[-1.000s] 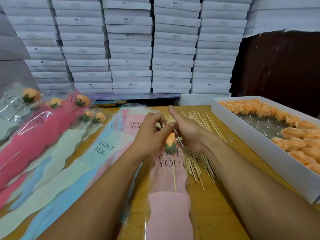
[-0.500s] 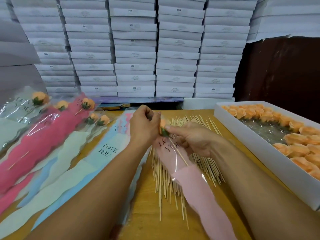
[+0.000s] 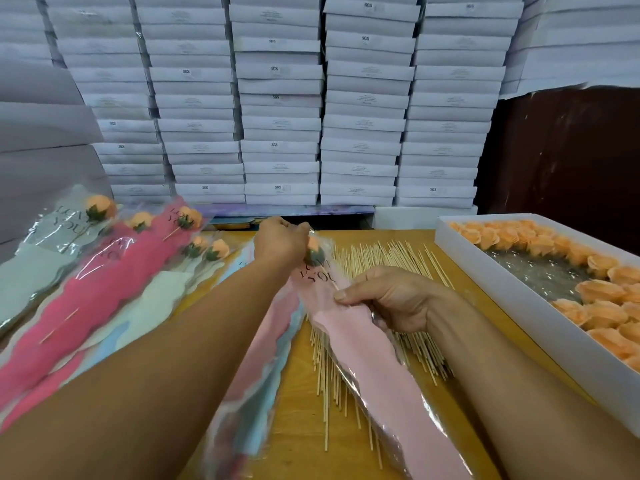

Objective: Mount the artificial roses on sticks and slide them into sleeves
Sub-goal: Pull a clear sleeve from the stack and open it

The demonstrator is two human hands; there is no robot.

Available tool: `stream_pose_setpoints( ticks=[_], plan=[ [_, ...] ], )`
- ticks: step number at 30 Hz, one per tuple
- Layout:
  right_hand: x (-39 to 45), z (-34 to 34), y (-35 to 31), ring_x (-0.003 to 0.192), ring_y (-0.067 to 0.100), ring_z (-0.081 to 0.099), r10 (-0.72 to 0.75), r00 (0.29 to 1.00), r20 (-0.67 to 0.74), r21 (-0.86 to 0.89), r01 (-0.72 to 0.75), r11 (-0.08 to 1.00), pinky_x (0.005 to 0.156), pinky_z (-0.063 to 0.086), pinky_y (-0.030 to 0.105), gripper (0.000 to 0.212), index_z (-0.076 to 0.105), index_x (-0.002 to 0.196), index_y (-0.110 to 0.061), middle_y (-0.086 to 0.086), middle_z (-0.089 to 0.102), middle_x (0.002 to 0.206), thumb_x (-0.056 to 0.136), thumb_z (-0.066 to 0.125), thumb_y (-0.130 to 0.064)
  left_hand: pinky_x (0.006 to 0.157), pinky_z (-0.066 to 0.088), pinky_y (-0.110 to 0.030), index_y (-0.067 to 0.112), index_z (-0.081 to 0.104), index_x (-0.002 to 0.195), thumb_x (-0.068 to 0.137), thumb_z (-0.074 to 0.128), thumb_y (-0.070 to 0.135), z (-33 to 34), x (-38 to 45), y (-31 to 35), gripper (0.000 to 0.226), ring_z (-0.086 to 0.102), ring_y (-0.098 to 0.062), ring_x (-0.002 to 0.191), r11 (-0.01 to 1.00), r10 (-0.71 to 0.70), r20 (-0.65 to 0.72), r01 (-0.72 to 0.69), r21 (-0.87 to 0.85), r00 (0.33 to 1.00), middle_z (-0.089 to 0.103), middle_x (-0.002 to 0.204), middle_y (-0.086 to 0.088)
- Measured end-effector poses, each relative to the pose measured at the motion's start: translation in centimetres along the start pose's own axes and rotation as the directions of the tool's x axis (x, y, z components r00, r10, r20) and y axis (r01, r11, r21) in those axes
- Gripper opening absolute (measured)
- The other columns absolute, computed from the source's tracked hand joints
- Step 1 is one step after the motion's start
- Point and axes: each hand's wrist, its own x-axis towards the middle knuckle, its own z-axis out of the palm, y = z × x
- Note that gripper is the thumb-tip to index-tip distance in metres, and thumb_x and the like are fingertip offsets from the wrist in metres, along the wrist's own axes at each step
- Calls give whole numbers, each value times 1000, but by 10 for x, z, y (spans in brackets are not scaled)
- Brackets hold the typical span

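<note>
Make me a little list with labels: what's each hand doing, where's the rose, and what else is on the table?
left hand: grips the sleeve's top by the rose
right hand: holds the pink sleeve at its middle
rose: orange, inside the sleeve's top
sticks: loose pile under the sleeve
box of roses: right side
finished roses: left side

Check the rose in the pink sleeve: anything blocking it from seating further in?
Nothing visible blocks it. The rose sits at the mouth of the pink sleeve, its stick already inside. The left hand grips the sleeve's top edge beside the rose; the right hand pinches the sleeve lower down. The sleeve's inside below the print is opaque.
</note>
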Motion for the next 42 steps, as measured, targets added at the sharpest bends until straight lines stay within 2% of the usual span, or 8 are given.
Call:
stream_pose_setpoints(
  ticks=[6, 9, 11, 17, 24, 29, 36, 42],
  plan=[
    [4, -3, 1, 40, 11, 52, -11, 989, -146, 111, 28, 993, 34, 39, 17, 17, 74, 73, -5, 8, 64, 62, 86, 75, -15, 65, 49, -37, 3, 39, 125, 95, 44, 63, -37, 3, 23, 67, 56, -29, 89, 630, 50, 436, -368, 684, 898, 56, 117, -19],
    [4, -3, 1, 40, 11, 54, -10, 985, -169, 114, 30, 993, 33, 40, 18, 15, 72, 83, -2, 9, 66, 64, 87, 75, -16, 89, 47, -42, 6, 54, 111, 93, 36, 68, -55, -8, 41, 67, 54, -31, 102, 185, 72, 673, -672, 717, 737, 58, 117, -14],
    [4, -1, 1, 40, 11, 54, -14, 981, -193, 116, 37, 993, 33, 39, 19, 15, 70, 83, -2, 8, 66, 62, 87, 75, -15, 80, 50, -42, 7, 56, 86, 94, 32, 67, -61, -23, 51, 65, 57, -31, 86, 117, 94, 702, -708, 696, 706, 62, 95, -14],
    [8, 7, -1, 39, 11, 53, -82, 930, -358, 244, 178, 953, 34, 43, 19, 14, 69, 78, -3, 5, 62, 57, 88, 75, -11, 60, 59, -32, -9, 67, 95, 87, 70, 49, -58, -78, 23, 58, 72, -29, 66, 954, -160, 632, -45, 295, 758, 75, 82, -19],
    [17, 24, 0, 48, 12, 64, -172, 874, -455, 246, 308, 919, 40, 49, 21, 9, 72, 85, -1, 7, 71, 65, 90, 71, -8, 63, 58, -33, -7, 66, 114, 81, 75, 0, -47, -108, -9, 35, 70, -27, 70, 889, -227, 612, 418, -187, 757, 73, 95, -20],
    [17, 23, 0, 57, 21, 67, -219, 886, -409, 258, 342, 904, 47, 56, 26, 36, 74, 90, -2, 16, 72, 76, 78, 74, -36, 73, 59, -42, -8, 60, 121, 80, 73, -8, -65, -100, -7, 43, 70, -34, 81, 890, -187, 559, 380, -252, 808, 70, 108, -28],
    [13, 9, 1, 62, 23, 67, -181, 916, -358, 219, 271, 937, 49, 56, 27, 48, 68, 107, 4, 19, 72, 82, 84, 68, -39, 53, 50, -24, 18, 58, 114, 76, 83, 12, -170, -11, 12, 46, 64, -20, 69, 957, 5, 98, -33, 288, 995, 68, 96, -10],
    [15, 5, 6, 64, 24, 67, -168, 928, -333, 153, 229, 961, 50, 56, 28, 22, 69, 109, 0, 19, 73, 84, 101, 57, -16, 67, 50, -38, 6, 48, 135, 67, 88, -1, -259, 47, -1, 80, 59, -36, 88, 825, 30, -119, 43, 564, 992, 59, 109, -18]
  ],
)
